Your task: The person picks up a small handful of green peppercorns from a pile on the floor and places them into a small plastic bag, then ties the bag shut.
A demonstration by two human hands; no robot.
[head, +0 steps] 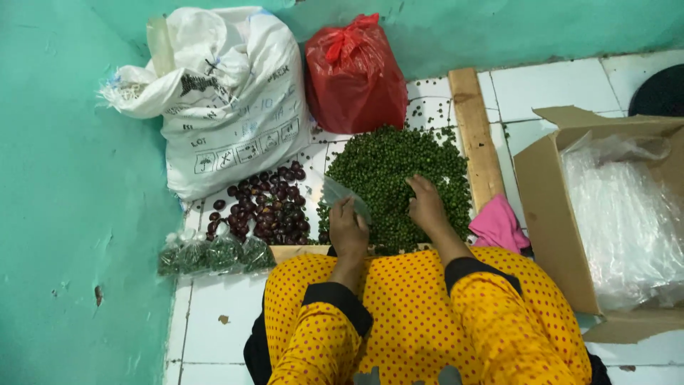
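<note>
You're getting even, soft indoor light, no hard shadows, mild glare on the plastic sheet (627,214) in the cardboard box (548,214), slight softness overall, wide-angle bend at edges, green wall (71,178) tinting everything.

Single view, head-worn camera, no second view to share scene. Looks steeply down and forward over own lap toward room corner. Yellow dotted sleeves fill bottom centre, close to lens. Left hand (348,229) and right hand (426,204) mid-frame, within arm's reach. Green pile (388,167) on tiled floor (214,314) just beyond hands. Sack (228,100) and red bag (354,78) at top, farthest off, against teal wall. Box (548,214) cut by right edge.
</note>
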